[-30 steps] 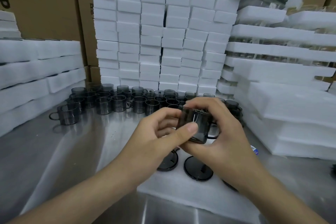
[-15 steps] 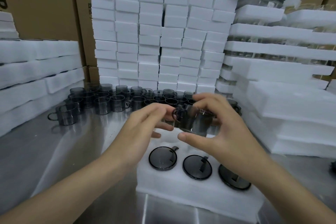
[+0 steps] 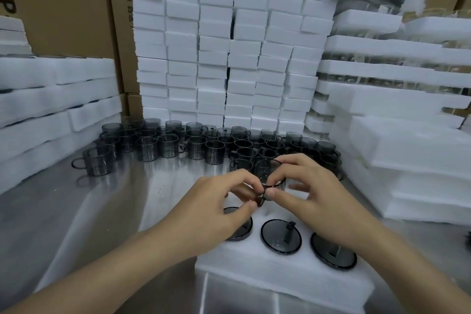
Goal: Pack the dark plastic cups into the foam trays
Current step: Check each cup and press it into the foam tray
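A white foam tray (image 3: 277, 273) lies on the steel table in front of me. Three dark cups sit in its near row of holes; the middle cup (image 3: 280, 236) shows its rim and handle. Over the tray's far row, both my hands hold one dark see-through cup (image 3: 267, 172). My left hand (image 3: 216, 211) pinches its handle from the left. My right hand (image 3: 313, 194) pinches its rim and handle from the right. Many loose dark cups (image 3: 196, 145) stand in rows behind.
Stacks of white foam blocks (image 3: 224, 51) rise behind the cups. Foam trays (image 3: 407, 150) are piled at the right and foam slabs (image 3: 51, 102) at the left. Cardboard boxes (image 3: 58, 5) stand at the back. A lone cup (image 3: 95, 162) stands at the left.
The held cup has gone from a raised, tilted position down toward the tray's far row. My left hand shifted from its side to its handle, uncovering the three seated cups.
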